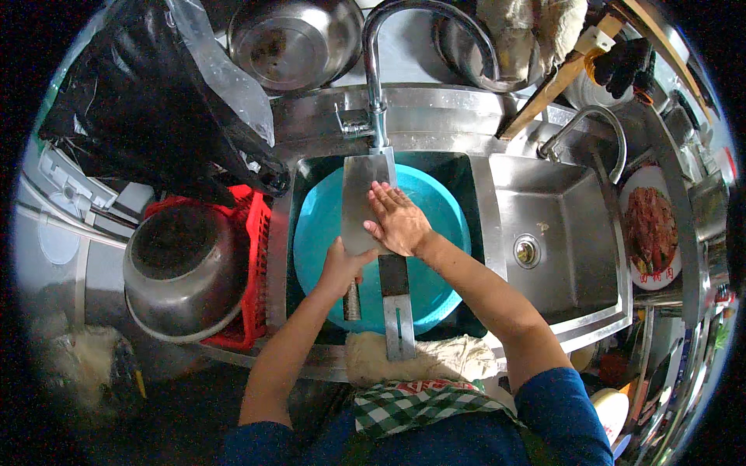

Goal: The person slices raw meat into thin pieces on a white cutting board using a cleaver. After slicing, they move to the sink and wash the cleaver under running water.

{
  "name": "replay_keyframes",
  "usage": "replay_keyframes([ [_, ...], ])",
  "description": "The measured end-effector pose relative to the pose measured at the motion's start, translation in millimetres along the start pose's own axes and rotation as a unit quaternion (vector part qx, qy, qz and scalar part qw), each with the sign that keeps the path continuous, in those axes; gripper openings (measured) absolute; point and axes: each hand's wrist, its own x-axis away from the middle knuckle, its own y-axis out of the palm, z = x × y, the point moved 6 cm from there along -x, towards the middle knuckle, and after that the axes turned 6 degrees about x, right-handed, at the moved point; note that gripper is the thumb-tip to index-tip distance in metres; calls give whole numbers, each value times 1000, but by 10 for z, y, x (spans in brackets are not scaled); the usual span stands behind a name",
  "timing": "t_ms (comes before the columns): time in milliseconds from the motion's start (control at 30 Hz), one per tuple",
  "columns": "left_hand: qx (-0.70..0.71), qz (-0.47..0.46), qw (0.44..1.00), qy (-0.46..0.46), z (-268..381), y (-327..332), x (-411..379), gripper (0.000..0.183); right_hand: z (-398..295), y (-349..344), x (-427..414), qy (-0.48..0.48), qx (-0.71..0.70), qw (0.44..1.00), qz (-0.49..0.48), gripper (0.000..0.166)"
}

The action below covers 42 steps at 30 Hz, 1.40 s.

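Note:
A wide-bladed cleaver (356,201) lies flat across a whetstone (394,274) in a metal holder (400,335). My left hand (341,269) grips the cleaver where blade meets handle, and the ridged handle end (351,303) points towards me. Flat on the blade rests my right hand (402,218), fingers extended and thumb apart. The holder bridges the sink over a turquoise basin (449,291), its near end on a folded cream cloth (449,355) and its far end at the sink's back rim. Much of the stone is hidden under the blade and right hand.
A tall faucet (373,70) arches behind the basin. To the right is a second steel sink (559,233) with its own faucet (606,113). An overturned metal bowl (180,274) sits on a red plastic basket (256,262) at left, below a black plastic bag (134,99).

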Motion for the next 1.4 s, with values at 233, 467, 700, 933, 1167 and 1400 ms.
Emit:
replay_keyframes([
  [233, -42, -100, 987, 118, -308, -87, 897, 57, -630, -53, 1000, -61, -55, 995, -62, 69],
  [467, 24, 10, 999, 29, -8, -35, -88, 45, 144, 69, -202, 12, -5, 997, -80, 69],
  [700, -120, -69, 985, 102, -354, -192, 964, 64, -488, -197, 886, -98, -90, 990, -40, 76],
  [933, -27, -11, 999, -30, -15, -48, 113, 53, 5, 93, -7, -56, 60, 996, 21, 77],
  [1167, -162, -52, 977, 127, -317, -164, 644, 63, -339, -147, 692, -79, -100, 989, -72, 75],
  [1400, -37, -10, 999, 31, -77, -51, 311, 50, -90, 142, 189, -44, -57, 980, -185, 71],
])
